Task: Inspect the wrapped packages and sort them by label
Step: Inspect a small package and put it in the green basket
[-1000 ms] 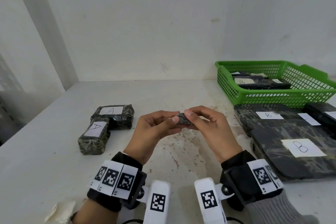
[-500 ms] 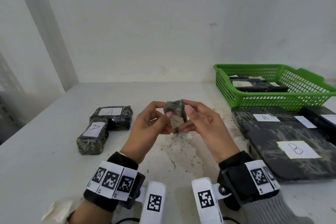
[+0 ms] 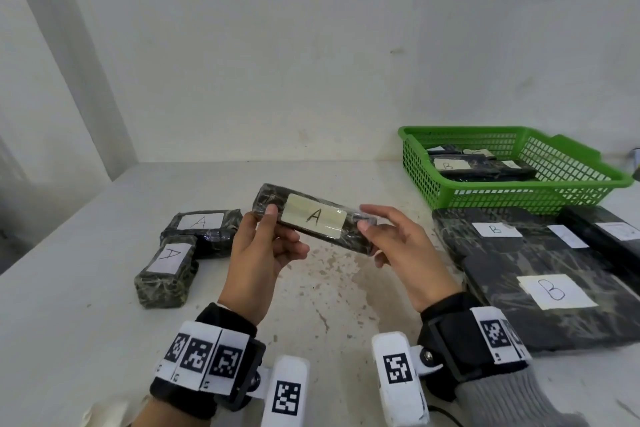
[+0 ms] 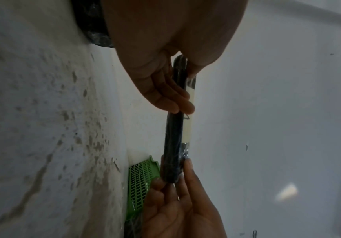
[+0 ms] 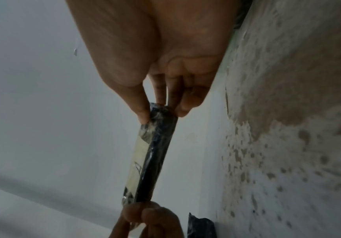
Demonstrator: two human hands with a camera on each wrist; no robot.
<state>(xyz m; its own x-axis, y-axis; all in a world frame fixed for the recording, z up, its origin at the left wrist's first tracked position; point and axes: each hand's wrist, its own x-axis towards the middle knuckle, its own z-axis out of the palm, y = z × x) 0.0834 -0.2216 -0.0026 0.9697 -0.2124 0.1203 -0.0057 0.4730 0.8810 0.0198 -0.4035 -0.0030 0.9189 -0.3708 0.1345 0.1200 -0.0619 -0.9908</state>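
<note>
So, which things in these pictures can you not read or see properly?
- Back labels in the green basket, head view: too small and partly covered by other packages; only one B is readable.
- Two far-right labels on the flat dark packages, head view: writing too faint, one cut by the edge.
- Held package, wrist views: seen edge-on, so its A label is not readable there.
- Underside of the held package: hidden in all views.

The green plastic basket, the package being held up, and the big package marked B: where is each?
Green plastic basket [image 3: 585, 188], head view, front right rim.
Held black wrapped package labelled A [image 3: 313, 217], head view, its label.
Large flat black package labelled B [image 3: 554, 290], head view, its label.
</note>
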